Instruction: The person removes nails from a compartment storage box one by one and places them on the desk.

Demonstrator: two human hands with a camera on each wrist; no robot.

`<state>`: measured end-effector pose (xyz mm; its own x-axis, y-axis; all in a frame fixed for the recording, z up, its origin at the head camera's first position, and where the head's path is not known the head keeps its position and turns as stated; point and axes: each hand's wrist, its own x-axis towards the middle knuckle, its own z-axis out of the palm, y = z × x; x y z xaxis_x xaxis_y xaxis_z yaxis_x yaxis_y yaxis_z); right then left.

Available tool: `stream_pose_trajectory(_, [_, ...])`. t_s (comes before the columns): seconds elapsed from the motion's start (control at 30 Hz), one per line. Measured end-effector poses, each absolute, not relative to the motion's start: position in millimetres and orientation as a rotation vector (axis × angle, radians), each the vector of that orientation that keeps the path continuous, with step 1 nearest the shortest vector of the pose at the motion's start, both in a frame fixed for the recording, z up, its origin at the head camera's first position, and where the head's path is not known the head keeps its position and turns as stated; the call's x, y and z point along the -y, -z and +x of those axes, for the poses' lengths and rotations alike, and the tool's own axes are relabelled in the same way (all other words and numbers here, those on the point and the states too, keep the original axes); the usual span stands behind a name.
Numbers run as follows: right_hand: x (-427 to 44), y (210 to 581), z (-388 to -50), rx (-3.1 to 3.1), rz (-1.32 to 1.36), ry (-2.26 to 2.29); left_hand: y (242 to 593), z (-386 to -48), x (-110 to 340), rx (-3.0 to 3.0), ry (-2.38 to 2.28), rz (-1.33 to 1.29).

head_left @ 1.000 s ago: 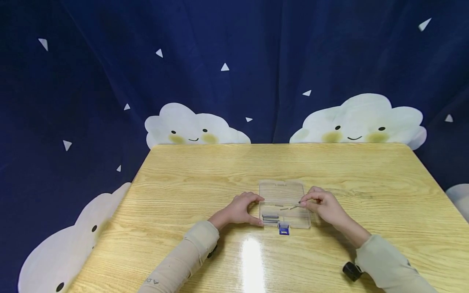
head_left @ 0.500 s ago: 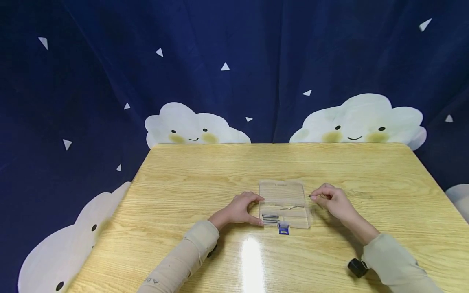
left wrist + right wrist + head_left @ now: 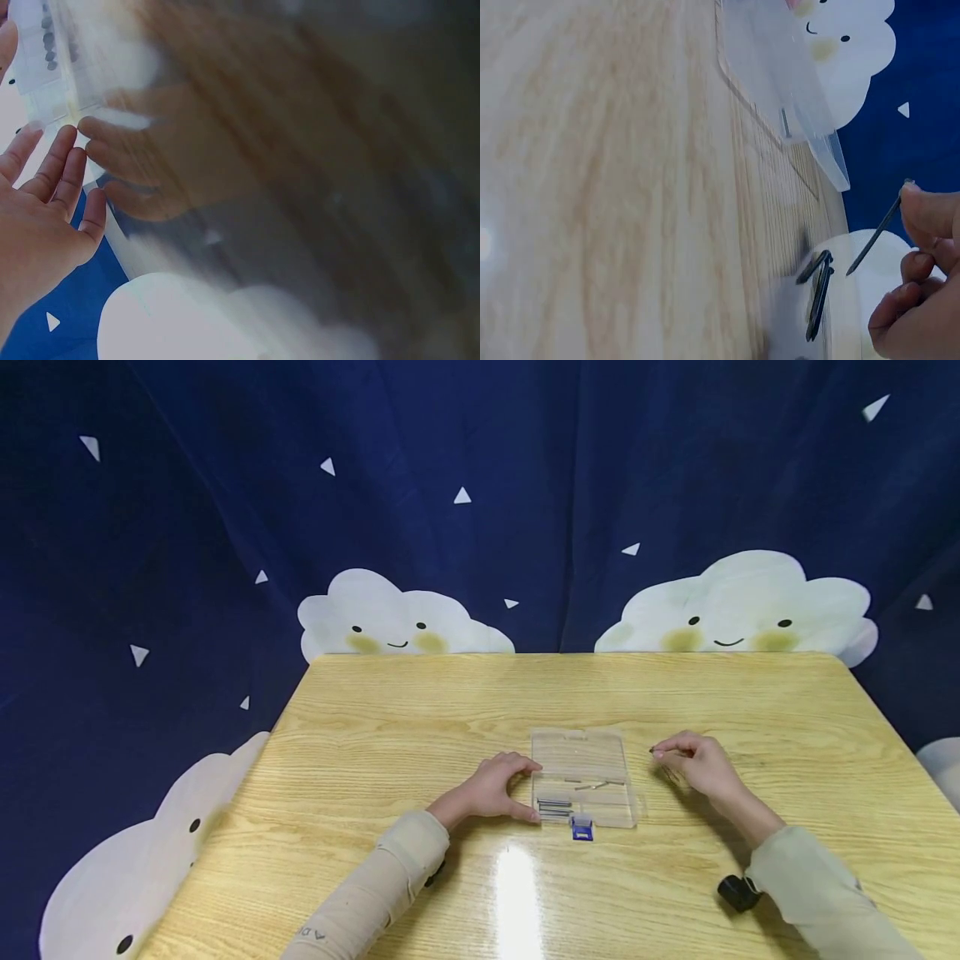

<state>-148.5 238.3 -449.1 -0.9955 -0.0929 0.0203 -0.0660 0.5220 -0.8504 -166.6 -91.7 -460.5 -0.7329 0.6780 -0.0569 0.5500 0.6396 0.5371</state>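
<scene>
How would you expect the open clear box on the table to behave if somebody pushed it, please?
The box would likely slide rather than tip, as it lies low and flat. It looks like thin clear plastic, so it may flex a little. The nails lying loose inside could well roll or shift.

A person's left arm (image 3: pixel 371 889) and right arm (image 3: pixel 821 889), both sleeved, reached forward. The left hand (image 3: pixel 491 787) had its thumb spread well apart from 4 relaxed fingers. The right hand (image 3: pixel 702 766) pinched between thumb and forefinger, its other fingers curled inward.
</scene>
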Motion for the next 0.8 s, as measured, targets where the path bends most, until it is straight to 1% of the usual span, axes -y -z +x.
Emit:
stream_pose_trajectory(0.37, [-248,448,-164,-2.751,0.080,1.355,460,-167,92,-2.612,-0.718,0.992])
stream_pose_trajectory(0.8, [-256,460,-177,-2.818,0.113,1.158,459,-167,91,-2.623,-0.712,0.997])
